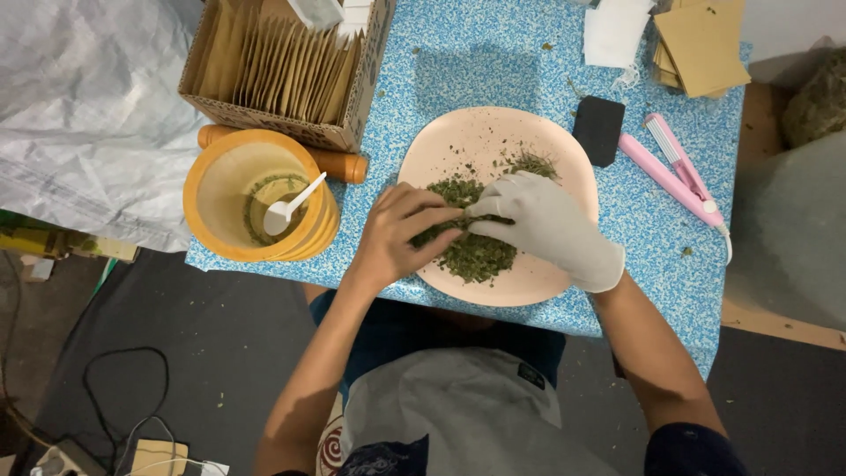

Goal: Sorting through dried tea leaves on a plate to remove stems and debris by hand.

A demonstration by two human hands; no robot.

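Both hands meet over the pink plate [546,282] on a blue speckled table [476,70], working in a heap of dried green herb [471,251]. The bare left hand [397,238] curls its fingers into the heap from the left and pinches some herb; the white-gloved right hand [546,225] comes in from the right, fingertips pressed on the same clump — the two touch at the fingertips. A smaller scatter of herb lies at the plate's far side. Left of the plate stands an orange tub [256,198] with a white spoon [291,207] in it and a little herb at the bottom. Behind it, a cardboard box [282,66] of brown envelopes. Right of the plate — a black pad [599,130], a pink sealer [679,172] and a stack of brown packets [701,44].
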